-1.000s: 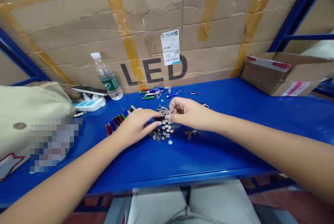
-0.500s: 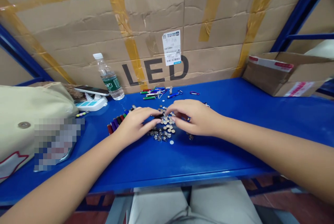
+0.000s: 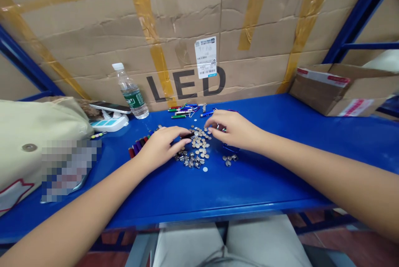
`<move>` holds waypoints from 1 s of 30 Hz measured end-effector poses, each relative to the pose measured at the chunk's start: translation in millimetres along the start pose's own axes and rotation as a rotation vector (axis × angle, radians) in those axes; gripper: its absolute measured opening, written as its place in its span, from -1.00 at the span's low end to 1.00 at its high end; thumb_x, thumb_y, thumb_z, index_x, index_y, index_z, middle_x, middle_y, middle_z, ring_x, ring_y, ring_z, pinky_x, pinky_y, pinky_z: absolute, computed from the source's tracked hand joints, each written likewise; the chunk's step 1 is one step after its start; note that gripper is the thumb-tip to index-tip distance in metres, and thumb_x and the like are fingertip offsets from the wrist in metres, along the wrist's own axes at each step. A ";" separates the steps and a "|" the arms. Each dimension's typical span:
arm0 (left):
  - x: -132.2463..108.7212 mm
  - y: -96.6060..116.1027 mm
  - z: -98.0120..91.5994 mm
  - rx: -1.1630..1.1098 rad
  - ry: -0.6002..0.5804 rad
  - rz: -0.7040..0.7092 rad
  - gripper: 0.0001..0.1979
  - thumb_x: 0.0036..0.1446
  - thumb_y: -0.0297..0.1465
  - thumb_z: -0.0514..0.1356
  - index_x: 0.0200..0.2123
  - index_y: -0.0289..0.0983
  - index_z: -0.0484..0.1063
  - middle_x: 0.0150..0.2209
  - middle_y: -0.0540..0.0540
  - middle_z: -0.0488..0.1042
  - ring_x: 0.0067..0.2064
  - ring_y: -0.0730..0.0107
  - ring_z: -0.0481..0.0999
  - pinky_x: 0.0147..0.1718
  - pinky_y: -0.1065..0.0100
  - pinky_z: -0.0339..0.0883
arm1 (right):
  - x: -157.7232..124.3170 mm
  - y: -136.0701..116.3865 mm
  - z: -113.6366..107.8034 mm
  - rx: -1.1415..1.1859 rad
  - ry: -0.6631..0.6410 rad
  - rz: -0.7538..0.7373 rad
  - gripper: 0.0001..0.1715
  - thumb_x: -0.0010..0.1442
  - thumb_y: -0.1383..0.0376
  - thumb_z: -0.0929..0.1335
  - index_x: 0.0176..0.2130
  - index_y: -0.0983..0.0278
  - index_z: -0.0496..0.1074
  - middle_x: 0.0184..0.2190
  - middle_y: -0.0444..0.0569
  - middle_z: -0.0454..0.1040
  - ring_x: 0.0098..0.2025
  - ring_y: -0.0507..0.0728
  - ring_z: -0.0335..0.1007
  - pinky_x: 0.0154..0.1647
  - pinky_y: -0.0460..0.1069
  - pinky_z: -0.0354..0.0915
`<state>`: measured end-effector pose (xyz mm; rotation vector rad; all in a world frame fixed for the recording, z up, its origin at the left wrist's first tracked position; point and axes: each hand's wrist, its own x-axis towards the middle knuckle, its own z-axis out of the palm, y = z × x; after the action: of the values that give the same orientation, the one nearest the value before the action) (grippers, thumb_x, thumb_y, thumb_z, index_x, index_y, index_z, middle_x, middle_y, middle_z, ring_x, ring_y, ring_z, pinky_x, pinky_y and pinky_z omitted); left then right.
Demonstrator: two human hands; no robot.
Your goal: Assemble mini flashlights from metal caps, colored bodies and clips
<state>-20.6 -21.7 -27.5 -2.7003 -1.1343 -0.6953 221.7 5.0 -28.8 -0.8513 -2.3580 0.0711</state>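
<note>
My left hand (image 3: 165, 144) is closed round a short dark tube (image 3: 188, 135) that looks like a small flashlight body, its end pointing right. My right hand (image 3: 233, 128) hangs over the right edge of a spread of small silver button cells (image 3: 199, 144), fingers curled; whatever they hold is too small to make out. Several shiny metal caps (image 3: 193, 161) lie in front of the cells, with a few more metal pieces (image 3: 229, 160) below my right hand. Beside my left hand is a row of coloured tubes (image 3: 137, 148), partly covered by it.
Coloured keyring flashlights (image 3: 183, 111) lie at the back. A water bottle (image 3: 132, 92), a white power strip (image 3: 110, 123) and a cream bag (image 3: 40, 138) stand left. An open carton (image 3: 324, 92) is at the right, and a large cardboard box (image 3: 183, 22) backs the blue table (image 3: 218, 192).
My right hand has drawn back from the left hand, up and to the right, uncovering more cells and the metal pieces below it. My left hand stays nearly in place, the dark tube now showing more.
</note>
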 end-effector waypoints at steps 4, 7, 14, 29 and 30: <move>0.0 0.5 0.5 -0.002 -0.015 -0.005 -0.71 0.25 -0.24 0.07 -0.10 -0.24 0.46 -0.15 -0.08 0.56 -0.11 0.29 0.52 -0.07 0.26 0.37 | -0.8 16.3 10.0 -0.145 -0.205 -0.013 -0.80 0.14 0.33 0.33 -0.24 0.26 0.54 -0.31 0.02 0.42 -0.23 0.12 0.35 -0.21 -0.01 0.23; 0.3 1.6 0.3 -0.001 -0.027 -0.007 -0.70 0.24 -0.22 0.07 -0.09 -0.23 0.46 -0.14 -0.08 0.56 -0.10 0.28 0.52 -0.06 0.25 0.37 | -0.6 20.4 18.9 -0.161 -0.210 0.007 -0.80 0.16 0.27 0.34 -0.24 0.25 0.55 -0.32 0.01 0.42 -0.23 0.13 0.35 -0.22 -0.01 0.23; 0.4 -0.1 0.8 -0.021 -0.034 -0.020 -0.70 0.24 -0.21 0.07 -0.11 -0.24 0.46 -0.14 -0.09 0.56 -0.10 0.27 0.52 -0.05 0.23 0.36 | 2.6 12.6 18.8 -0.007 -0.111 0.051 -0.85 0.13 0.30 0.36 -0.32 0.31 0.52 -0.37 -0.01 0.42 -0.30 0.08 0.34 -0.25 -0.02 0.25; -1.2 6.9 -2.5 -0.175 -0.005 -0.063 -0.73 0.20 -0.23 0.12 -0.15 -0.27 0.46 -0.18 -0.09 0.56 -0.16 0.32 0.54 -0.10 0.31 0.39 | -1.2 -15.4 13.9 0.263 0.173 -0.185 -0.80 0.19 0.31 0.34 -0.18 0.31 0.49 -0.42 -0.07 0.42 -0.34 0.04 0.34 -0.29 -0.04 0.28; -1.0 6.2 -2.2 -0.173 -0.001 -0.063 -0.73 0.20 -0.23 0.12 -0.15 -0.26 0.46 -0.17 -0.08 0.57 -0.16 0.32 0.54 -0.10 0.31 0.39 | -1.2 -15.5 13.2 0.250 0.174 -0.174 -0.79 0.18 0.31 0.34 -0.17 0.31 0.48 -0.42 -0.07 0.43 -0.34 0.04 0.34 -0.29 -0.05 0.27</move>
<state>-17.7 -27.4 -25.7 -2.8161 -1.2171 -0.8388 206.2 -6.0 -36.2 -0.5089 -2.1927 0.2073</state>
